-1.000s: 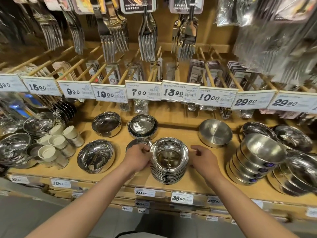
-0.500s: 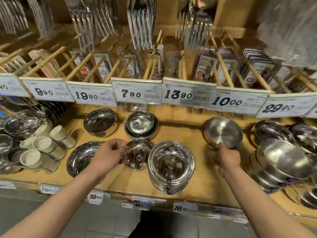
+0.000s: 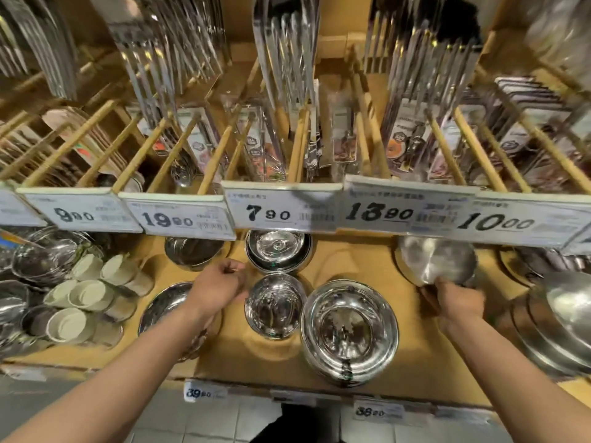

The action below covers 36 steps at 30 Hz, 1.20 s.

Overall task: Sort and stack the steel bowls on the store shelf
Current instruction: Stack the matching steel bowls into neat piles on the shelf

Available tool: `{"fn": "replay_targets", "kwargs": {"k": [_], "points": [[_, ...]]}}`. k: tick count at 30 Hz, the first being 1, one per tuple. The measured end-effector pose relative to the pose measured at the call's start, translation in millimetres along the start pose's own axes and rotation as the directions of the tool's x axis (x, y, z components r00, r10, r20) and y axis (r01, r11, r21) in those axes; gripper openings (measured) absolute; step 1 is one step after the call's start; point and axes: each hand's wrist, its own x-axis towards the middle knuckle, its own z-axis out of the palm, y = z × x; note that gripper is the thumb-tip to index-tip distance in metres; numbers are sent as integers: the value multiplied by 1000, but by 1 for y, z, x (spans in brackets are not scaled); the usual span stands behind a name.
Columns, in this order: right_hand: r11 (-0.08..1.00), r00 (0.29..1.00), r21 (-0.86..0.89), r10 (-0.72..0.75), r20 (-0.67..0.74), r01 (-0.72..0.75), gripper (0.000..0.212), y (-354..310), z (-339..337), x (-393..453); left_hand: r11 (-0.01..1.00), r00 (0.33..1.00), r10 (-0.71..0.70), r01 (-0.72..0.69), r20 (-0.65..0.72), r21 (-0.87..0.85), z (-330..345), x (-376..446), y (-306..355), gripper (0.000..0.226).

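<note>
On the wooden shelf (image 3: pixel 351 257), below a row of price tags (image 3: pixel 281 212), steel bowls sit in several groups. At the centre stands a small bowl (image 3: pixel 275 306), with a tall bowl stack (image 3: pixel 350 330) touching it at 4 o'clock and a nested pair of bowls (image 3: pixel 277 251) just beyond it at 12 o'clock. The left hand (image 3: pixel 217 287) hovers just beside the small bowl at its 9 o'clock, fingers curled in a loose grip with nothing visibly in it. At 2 o'clock from the stack, the right hand (image 3: pixel 457 302) has its grip on the near rim of a tilted matte bowl (image 3: pixel 436 260), fingers pinching the edge. A wide shallow bowl (image 3: pixel 166 306) lies partly under the left forearm. White cups (image 3: pixel 83 292) lie on their sides at 9 o'clock, and more stacked bowls (image 3: pixel 556 321) lean at 3 o'clock.
</note>
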Motion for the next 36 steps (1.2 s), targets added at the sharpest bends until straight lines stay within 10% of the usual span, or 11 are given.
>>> {"fn": "replay_targets", "kwargs": {"k": [7,13,36], "points": [[993,958,-7,116,261,-119,11,32,-6,-34,1000,996,-23,22,-84,-13,30,45,25,24],[978,893,-169,183,410,-123,33,43,-19,-38,987,970,-15,53,-243,153,44,57,33,42],[996,848,-31,89,523,-85,19,19,-63,-84,978,976,-123,89,-181,-186,2,-21,12,15]]}}
